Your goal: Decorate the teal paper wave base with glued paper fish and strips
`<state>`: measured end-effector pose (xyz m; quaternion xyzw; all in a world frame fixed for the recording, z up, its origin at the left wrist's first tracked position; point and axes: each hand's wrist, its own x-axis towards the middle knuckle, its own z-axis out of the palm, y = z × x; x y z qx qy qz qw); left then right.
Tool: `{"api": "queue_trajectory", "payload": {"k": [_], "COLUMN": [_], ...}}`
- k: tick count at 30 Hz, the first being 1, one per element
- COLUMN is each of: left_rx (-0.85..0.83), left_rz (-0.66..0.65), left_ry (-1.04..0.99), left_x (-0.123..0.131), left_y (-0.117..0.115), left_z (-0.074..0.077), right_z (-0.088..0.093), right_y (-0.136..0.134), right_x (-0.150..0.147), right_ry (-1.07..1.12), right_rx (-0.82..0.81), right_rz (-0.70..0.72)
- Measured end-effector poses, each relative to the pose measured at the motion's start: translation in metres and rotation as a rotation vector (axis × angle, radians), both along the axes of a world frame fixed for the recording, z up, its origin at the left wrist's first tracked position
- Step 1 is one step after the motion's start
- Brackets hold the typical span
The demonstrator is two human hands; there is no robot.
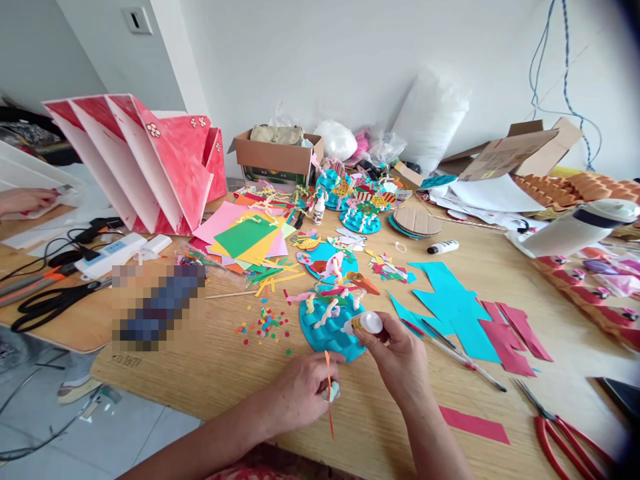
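My right hand (400, 353) is closed round a small white glue bottle (369, 323), tipped with its base up and its narrow end toward the blue woven disc (325, 333). On that disc stand twisted pale pipe-cleaner pieces (327, 311) and bits of coloured paper. Just in front of the disc, my left hand (303, 387) pinches an orange paper piece (329, 400), seen nearly edge-on. Something pale green and crumpled (332, 391) shows by the same fingers; its kind I cannot make out. Small paper dots (270, 323) lie scattered to the left of the disc.
Blue paper (445, 297), red scraps (507, 340), pens (465, 357) and red-handled scissors (555, 420) lie at right. Coloured sheets (245, 237) and finished blue discs (360, 220) stand behind. A white jug (575, 230) is far right; another person's hand (30, 200) is far left.
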<state>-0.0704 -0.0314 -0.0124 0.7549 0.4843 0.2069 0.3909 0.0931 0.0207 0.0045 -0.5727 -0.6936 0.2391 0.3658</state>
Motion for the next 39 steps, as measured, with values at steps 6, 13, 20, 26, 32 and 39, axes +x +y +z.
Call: {"api": "queue_trajectory", "payload": {"k": [6,13,20,26,32,39], "left_rx": [0.003,0.016,0.025,0.043,0.023,0.018], "left_rz": [-0.024,-0.033,-0.043,-0.032,-0.025,-0.015], "left_ry": [0.036,0.074,0.082,0.055,0.035,0.037], "left_x": [0.0,0.0,0.001,0.002,0.002,0.003], "left_y": [0.001,0.001,0.001,0.001,0.001,0.001], "left_z": [-0.004,-0.005,-0.005,-0.01,-0.011,-0.012], "right_z": [-0.002,-0.009,-0.012,-0.011,-0.011,-0.01], "right_y": [0.001,0.003,0.004,0.005,0.003,0.003], "right_x": [0.0,0.002,0.0,-0.004,-0.006,-0.006], "right_ry": [0.017,-0.006,-0.001,0.011,0.001,-0.012], "right_rx": [0.034,0.056,0.064,0.117,0.165,0.172], "right_rz": [0.004,0.007,-0.013,-0.026,-0.052,-0.071]}}
